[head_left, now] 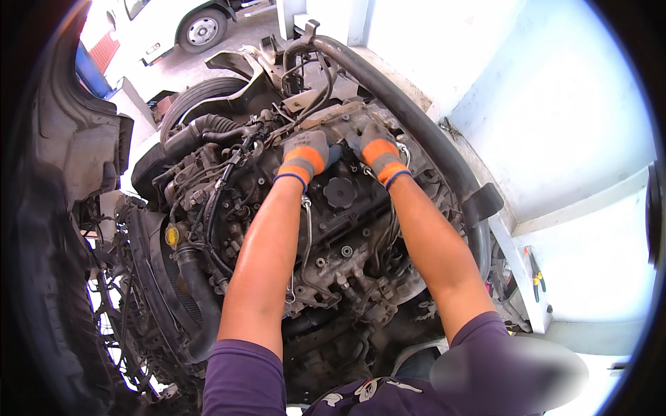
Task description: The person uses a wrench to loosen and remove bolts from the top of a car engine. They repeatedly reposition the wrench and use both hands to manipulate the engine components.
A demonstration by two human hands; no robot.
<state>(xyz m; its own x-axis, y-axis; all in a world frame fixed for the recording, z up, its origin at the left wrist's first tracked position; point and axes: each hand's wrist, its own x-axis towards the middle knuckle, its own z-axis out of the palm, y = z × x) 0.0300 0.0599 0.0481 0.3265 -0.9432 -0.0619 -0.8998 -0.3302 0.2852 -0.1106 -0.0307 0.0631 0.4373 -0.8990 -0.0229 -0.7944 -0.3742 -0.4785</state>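
Both hands wear grey and orange work gloves with blue cuffs and reach over the top of a greasy engine. My left hand (305, 154) is curled at the far side of the dark engine cover (357, 211), behind its round black oil filler cap (339, 193). Close by on the right, my right hand (378, 152) is bent with its fingers closed and turned inward. A small dark blue patch (335, 154) shows between the hands; what it is I cannot tell. The gloves hide the fingertips and whatever they grip. Below my left wrist runs a thin metal pipe (306, 236).
A thick black tube (402, 80) curves along the far right side of the engine. To the left are a radiator hose (200, 298), a yellow cap (172, 236) and hanging wiring. Pliers (535, 274) with yellow-black handles sit at the right wall. A white vehicle (156, 31) stands behind.
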